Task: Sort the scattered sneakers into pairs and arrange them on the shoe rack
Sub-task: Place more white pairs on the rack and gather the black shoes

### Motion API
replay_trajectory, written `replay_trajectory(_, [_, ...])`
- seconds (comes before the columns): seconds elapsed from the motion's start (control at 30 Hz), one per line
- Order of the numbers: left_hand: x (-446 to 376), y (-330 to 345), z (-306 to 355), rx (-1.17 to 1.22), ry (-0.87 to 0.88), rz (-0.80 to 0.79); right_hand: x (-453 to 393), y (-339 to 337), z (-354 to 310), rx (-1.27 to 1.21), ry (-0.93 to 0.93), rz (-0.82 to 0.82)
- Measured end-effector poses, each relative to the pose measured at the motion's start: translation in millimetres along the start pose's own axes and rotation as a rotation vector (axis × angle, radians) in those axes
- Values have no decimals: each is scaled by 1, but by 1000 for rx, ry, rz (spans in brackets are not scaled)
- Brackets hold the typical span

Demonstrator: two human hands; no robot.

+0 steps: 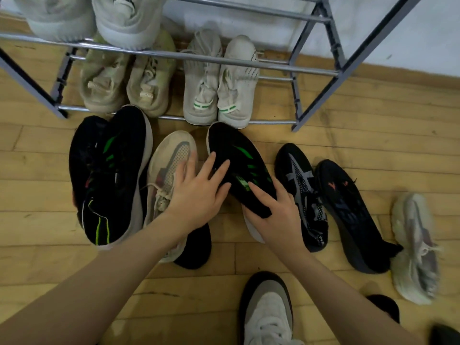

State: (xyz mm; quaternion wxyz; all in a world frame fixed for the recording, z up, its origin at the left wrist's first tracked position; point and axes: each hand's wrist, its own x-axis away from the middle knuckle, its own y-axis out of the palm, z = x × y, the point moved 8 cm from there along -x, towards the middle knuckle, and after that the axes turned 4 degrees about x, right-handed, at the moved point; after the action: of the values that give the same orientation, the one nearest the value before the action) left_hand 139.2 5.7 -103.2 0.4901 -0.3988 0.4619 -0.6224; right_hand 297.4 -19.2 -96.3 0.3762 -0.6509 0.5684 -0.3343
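Right hand (276,210) grips the heel end of a black sneaker with green stripes (239,168), thumb over the top and the other fingers wrapped under the sole side. The shoe is tilted, toe pointing at the shoe rack (189,58), heel apparently just off the floor. Left hand (199,192) is spread flat, fingertips resting on the same shoe's inner side, palm over the beige sneaker (169,170) just beside it; it is not curled around anything.

Taking the held shoe as reference:
- its likely mate, another black sneaker with green stripes (117,175), lies past the beige one, on top of a dark shoe
- on the other side, just beside it: black sneaker with grey stripes (301,192), then a dark sneaker with orange marks (348,215), then a pale grey-pink sneaker (415,247) furthest out
- nearer the camera: a white and grey shoe (268,312), possibly on the person's foot, can't tell

Progress, judged from the layout:
- Done: bottom shelf holds an olive-beige pair (127,80) and a white knit pair with green tabs (221,83), side by side. Upper shelf holds a pale pair (94,18), partly cut off by the frame.
- Left: at least six loose shoes on the wooden floor (373,135). Bottom shelf has room beside the white knit pair.
- Roughly halfway. Green-striped pair looks like the one in hand now.
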Motion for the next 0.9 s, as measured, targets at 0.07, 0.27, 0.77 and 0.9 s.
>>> replay_trajectory(0.07, [-2, -7, 10, 74, -2, 6, 6, -15, 1, -32, 13, 69])
replay_trajectory(0.27, [-9, -31, 19, 372, 80, 50, 8, -39, -16, -141, -17, 140])
replay_trajectory(0.77, [33, -68, -97, 411, -26, 96, -7, 18, -132, -223, -222, 14])
replay_trajectory(0.9, [24, -49, -112, 288, -23, -70, -9, 39, -133, -90, -129, -67])
